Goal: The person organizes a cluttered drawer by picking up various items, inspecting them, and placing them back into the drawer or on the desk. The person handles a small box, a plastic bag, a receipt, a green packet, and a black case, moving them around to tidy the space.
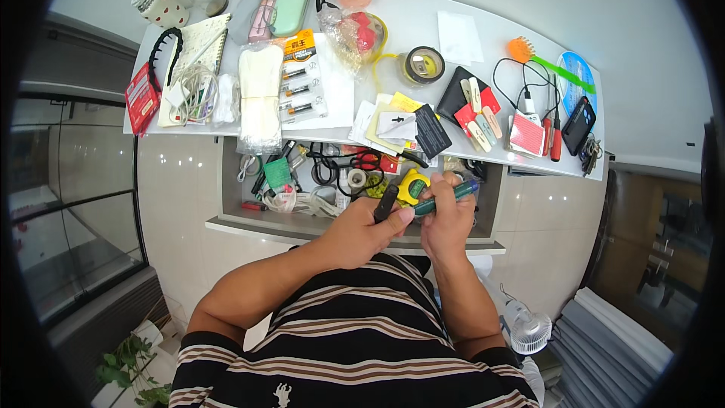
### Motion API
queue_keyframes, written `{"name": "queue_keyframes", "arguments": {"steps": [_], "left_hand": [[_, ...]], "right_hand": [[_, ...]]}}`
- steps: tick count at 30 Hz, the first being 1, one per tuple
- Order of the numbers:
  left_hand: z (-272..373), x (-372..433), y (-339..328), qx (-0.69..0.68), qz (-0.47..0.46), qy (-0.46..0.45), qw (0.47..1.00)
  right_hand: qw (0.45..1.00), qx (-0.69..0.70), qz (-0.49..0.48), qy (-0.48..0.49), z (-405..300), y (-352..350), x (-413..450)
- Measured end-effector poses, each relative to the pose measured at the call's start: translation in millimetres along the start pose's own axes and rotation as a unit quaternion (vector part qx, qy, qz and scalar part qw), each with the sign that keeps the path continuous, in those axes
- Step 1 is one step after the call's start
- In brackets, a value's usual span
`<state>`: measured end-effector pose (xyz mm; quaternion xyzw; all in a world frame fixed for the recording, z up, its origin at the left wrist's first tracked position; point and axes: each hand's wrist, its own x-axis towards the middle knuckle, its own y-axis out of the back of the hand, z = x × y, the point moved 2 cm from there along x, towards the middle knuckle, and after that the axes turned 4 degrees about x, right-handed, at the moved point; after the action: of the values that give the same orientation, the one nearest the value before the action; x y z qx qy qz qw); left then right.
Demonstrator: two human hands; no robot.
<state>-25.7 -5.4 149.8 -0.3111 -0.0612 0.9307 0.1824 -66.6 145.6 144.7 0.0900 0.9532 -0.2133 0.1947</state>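
Over the front of an open drawer (354,239), both of my hands meet close together. My left hand (359,232) grips a black marker pen (386,204), which points up and away from me. In my right hand (447,232) lies a dark green marker (437,204) with a blue end, held slantwise under the thumb. My left thumb tip reaches the near end of the green marker; whether it presses on it I cannot tell. Just beyond, a yellow tape measure (409,188) rests among the drawer's contents, partly hidden by my right hand.
Inside the drawer lie a coiled black cable (324,164), a green box (277,173), white cords (308,202) and a tape roll (357,178). The crowded white tabletop (396,82) above holds packaged batteries (300,90), hair clips (478,119), screwdrivers (556,144) and a phone (579,124).
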Motion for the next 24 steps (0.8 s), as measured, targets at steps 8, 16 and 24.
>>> {"name": "queue_keyframes", "arguments": {"steps": [8, 16, 24], "left_hand": [[-6.5, -14.3, 22.3, 0.004, 0.067, 0.044, 0.997], [6.9, 23.0, 30.2, 0.419, 0.271, -0.368, 0.785], [-9.7, 59.9, 26.5, 0.553, 0.227, -0.306, 0.741]], "right_hand": [[0.989, 0.046, 0.108, 0.091, -29.3, 47.6, 35.6], [0.981, -0.029, -0.051, 0.187, -18.6, 25.7, 40.7], [0.953, -0.180, -0.138, 0.201, -4.1, -18.8, 85.4]]}}
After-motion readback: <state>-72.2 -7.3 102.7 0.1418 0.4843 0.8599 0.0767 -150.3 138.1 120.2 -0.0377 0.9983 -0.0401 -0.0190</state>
